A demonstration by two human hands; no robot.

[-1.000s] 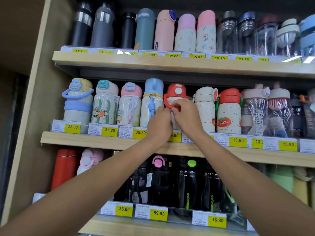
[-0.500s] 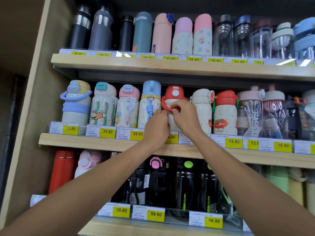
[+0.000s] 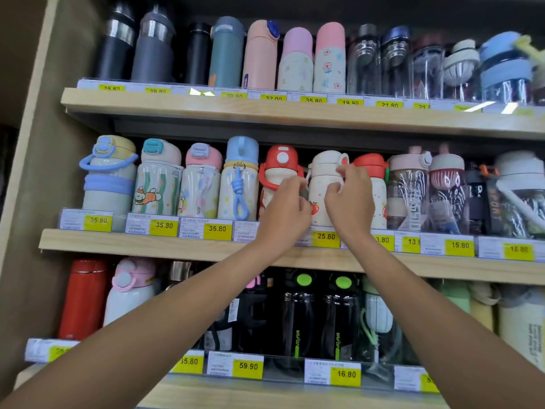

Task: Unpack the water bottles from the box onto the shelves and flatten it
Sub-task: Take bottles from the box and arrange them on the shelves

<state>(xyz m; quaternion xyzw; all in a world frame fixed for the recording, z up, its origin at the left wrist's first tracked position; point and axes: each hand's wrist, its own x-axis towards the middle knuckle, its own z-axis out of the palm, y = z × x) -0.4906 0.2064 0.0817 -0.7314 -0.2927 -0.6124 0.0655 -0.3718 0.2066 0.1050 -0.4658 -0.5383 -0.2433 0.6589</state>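
Three wooden shelves (image 3: 165, 249) (yellow price tags (image 3: 217, 228) along each front edge), each crowded with upright water bottles (image 3: 157, 184) standing side by side.

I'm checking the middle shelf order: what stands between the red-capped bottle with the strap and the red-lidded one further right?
In the head view, one cream bottle with a white lid stands there, with both hands at it.

cream bottle (image 3: 324, 184) | white lid, strawberry print | upright | middle shelf (image 3: 147, 246), between red-lidded bottles
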